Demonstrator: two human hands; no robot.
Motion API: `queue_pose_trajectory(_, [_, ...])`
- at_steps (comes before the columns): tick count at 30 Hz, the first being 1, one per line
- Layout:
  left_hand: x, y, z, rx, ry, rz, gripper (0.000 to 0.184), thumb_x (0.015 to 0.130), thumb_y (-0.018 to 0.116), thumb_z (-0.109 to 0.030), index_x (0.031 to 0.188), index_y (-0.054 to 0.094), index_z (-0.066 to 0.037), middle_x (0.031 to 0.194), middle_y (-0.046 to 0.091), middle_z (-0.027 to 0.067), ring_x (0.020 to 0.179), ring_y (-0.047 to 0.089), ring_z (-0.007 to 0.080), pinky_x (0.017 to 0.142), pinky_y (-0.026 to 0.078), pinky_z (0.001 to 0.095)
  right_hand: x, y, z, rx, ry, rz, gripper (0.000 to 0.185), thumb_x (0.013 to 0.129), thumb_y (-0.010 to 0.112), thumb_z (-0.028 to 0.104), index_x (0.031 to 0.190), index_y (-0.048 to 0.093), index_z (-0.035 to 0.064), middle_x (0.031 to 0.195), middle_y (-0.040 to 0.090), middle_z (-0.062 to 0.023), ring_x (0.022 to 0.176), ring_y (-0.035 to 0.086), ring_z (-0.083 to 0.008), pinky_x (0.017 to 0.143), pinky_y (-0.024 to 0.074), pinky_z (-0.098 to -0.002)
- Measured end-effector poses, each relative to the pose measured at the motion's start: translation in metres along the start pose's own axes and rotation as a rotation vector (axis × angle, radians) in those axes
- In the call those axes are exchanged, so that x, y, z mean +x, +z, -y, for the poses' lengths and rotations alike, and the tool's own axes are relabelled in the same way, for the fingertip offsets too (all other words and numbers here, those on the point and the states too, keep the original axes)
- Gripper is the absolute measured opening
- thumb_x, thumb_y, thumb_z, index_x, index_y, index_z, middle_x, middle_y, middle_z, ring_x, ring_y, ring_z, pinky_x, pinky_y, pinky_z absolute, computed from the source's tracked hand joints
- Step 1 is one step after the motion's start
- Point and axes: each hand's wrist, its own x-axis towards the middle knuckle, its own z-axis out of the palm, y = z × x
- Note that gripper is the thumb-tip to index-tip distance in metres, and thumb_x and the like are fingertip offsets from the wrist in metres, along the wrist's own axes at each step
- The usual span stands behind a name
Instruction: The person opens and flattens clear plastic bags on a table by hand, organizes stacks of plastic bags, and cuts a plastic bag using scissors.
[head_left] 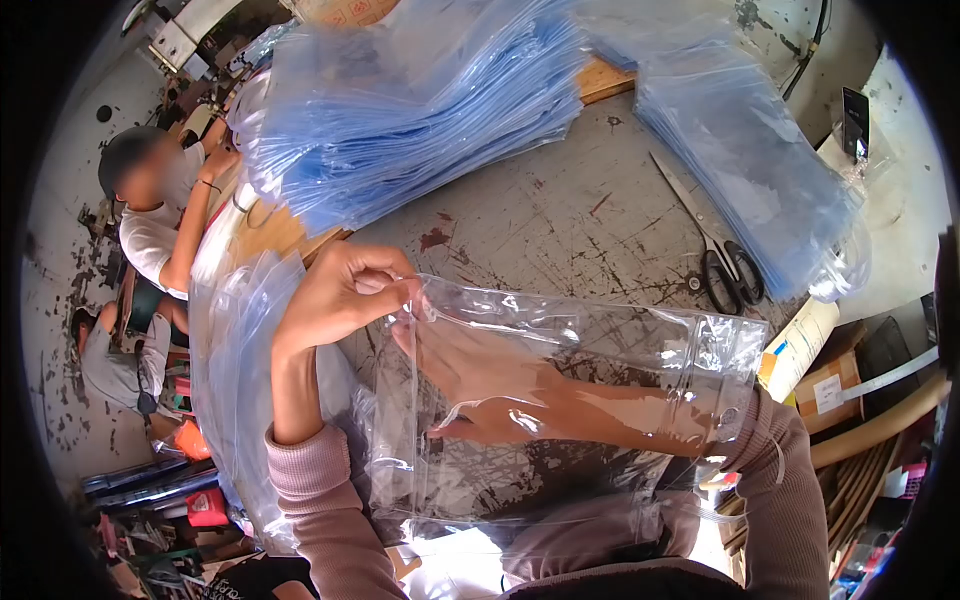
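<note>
My left hand (345, 295) pinches the upper left corner of a clear plastic bag (600, 500) between thumb and fingers. Inside the bag is my right hand (490, 385), seen through the film, its wrist passing the right-hand end. The right fingers stretch toward the pinched corner, with the thumb apart and lower. Some of those fingertips are partly hidden behind the left hand and glare. Beneath the bag lies a scratched grey tabletop (540, 215). Left of my left forearm, a pile of clear plastic sheets (240, 370) hangs at the table's side.
A thick stack of bluish plastic sheets (420, 120) covers the far left of the table. Another stack (740, 150) lies at the right, beside black-handled scissors (725, 265). A phone (855, 120) stands at far right. A person (160, 210) sits at the left.
</note>
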Motion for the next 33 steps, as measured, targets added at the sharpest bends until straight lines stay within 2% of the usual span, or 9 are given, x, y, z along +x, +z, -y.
queue_pose_trajectory(4, [-0.001, 0.005, -0.009, 0.005, 0.029, -0.015, 0.007, 0.081, 0.058, 0.001, 0.080, 0.062, 0.006, 0.076, 0.065, 0.0096, 0.070, 0.062, 0.0116, 0.062, 0.051, 0.0238, 0.004, -0.003, -0.005, 0.028, -0.040, 0.063, 0.096, 0.075, 0.061, 0.046, 0.133, 0.014, -0.0150, 0.134, 0.031, -0.0274, 0.129, 0.027, -0.0346, 0.106, 0.0236, -0.0392])
queue_pose_trajectory(10, [0.003, 0.007, -0.006, -0.100, -0.023, 0.032, 0.009, 0.085, 0.054, -0.001, 0.083, 0.061, 0.005, 0.080, 0.065, 0.0104, 0.069, 0.062, 0.0131, 0.057, 0.052, 0.0235, 0.005, 0.006, -0.004, -0.136, -0.034, -0.112, 0.091, 0.074, 0.058, 0.047, 0.131, 0.023, -0.0149, 0.123, 0.042, -0.0242, 0.116, 0.041, -0.0332, 0.099, 0.0321, -0.0370])
queue_pose_trajectory(15, [0.004, 0.005, -0.003, -0.134, 0.009, 0.065, 0.013, 0.088, 0.053, -0.006, 0.087, 0.060, 0.004, 0.085, 0.065, 0.0098, 0.074, 0.061, 0.0130, 0.058, 0.052, 0.0255, 0.005, 0.014, -0.005, -0.172, -0.087, -0.327, 0.074, 0.077, 0.058, 0.029, 0.129, 0.027, -0.0148, 0.112, 0.050, -0.0210, 0.103, 0.046, -0.0299, 0.088, 0.0383, -0.0383])
queue_pose_trajectory(16, [0.004, 0.003, -0.004, -0.131, -0.011, 0.091, 0.012, 0.088, 0.053, -0.006, 0.088, 0.061, 0.004, 0.086, 0.065, 0.0095, 0.078, 0.061, 0.0129, 0.063, 0.051, 0.0260, 0.007, 0.013, -0.005, -0.182, -0.092, -0.330, 0.074, 0.077, 0.058, 0.029, 0.129, 0.027, -0.0148, 0.112, 0.050, -0.0210, 0.103, 0.046, -0.0299, 0.088, 0.0383, -0.0383])
queue_pose_trajectory(18, [0.004, 0.003, -0.008, -0.092, -0.011, 0.114, 0.012, 0.087, 0.053, -0.005, 0.089, 0.061, 0.004, 0.086, 0.065, 0.0096, 0.079, 0.061, 0.0128, 0.066, 0.051, 0.0256, 0.009, 0.012, -0.005, 0.062, 0.059, -0.075, 0.067, 0.078, 0.057, 0.021, 0.130, 0.029, -0.0108, 0.114, 0.050, -0.0181, 0.104, 0.048, -0.0284, 0.088, 0.0387, -0.0367])
queue_pose_trajectory(21, [0.006, 0.009, -0.007, -0.053, -0.040, 0.148, 0.013, 0.087, 0.053, -0.004, 0.090, 0.061, 0.005, 0.087, 0.065, 0.0100, 0.082, 0.061, 0.0130, 0.073, 0.049, 0.0248, 0.005, 0.018, -0.008, -0.021, 0.091, 0.014, 0.067, 0.078, 0.057, 0.023, 0.132, 0.030, -0.0059, 0.116, 0.050, -0.0154, 0.107, 0.048, -0.0266, 0.091, 0.0372, -0.0375])
queue_pose_trajectory(24, [0.008, 0.009, 0.003, 0.000, 0.025, 0.172, 0.012, 0.087, 0.054, -0.004, 0.090, 0.062, 0.005, 0.087, 0.066, 0.0104, 0.081, 0.062, 0.0136, 0.073, 0.049, 0.0255, 0.003, 0.023, -0.008, -0.105, 0.048, -0.118, 0.066, 0.077, 0.057, 0.022, 0.132, 0.031, -0.0036, 0.117, 0.050, -0.0149, 0.112, 0.047, -0.0256, 0.092, 0.0366, -0.0399])
queue_pose_trajectory(30, [-0.003, 0.014, 0.009, -0.112, 0.064, -0.048, 0.011, 0.083, 0.060, -0.005, 0.090, 0.063, 0.002, 0.086, 0.064, 0.0075, 0.087, 0.060, 0.0151, 0.078, 0.047, 0.0265, 0.005, 0.015, -0.003, -0.251, -0.043, -0.284, 0.065, 0.076, 0.058, 0.022, 0.129, 0.035, -0.0058, 0.114, 0.050, -0.0166, 0.111, 0.046, -0.0295, 0.091, 0.0365, -0.0403])
queue_pose_trajectory(33, [-0.015, 0.014, 0.019, 0.119, 0.091, -0.200, 0.012, 0.080, 0.063, -0.007, 0.089, 0.063, 0.001, 0.084, 0.062, 0.0073, 0.086, 0.059, 0.0152, 0.077, 0.046, 0.0275, 0.008, 0.015, -0.005, -0.093, 0.011, -0.228, 0.065, 0.074, 0.060, 0.023, 0.127, 0.037, -0.0068, 0.106, 0.050, -0.0151, 0.103, 0.049, -0.0287, 0.087, 0.0380, -0.0400])
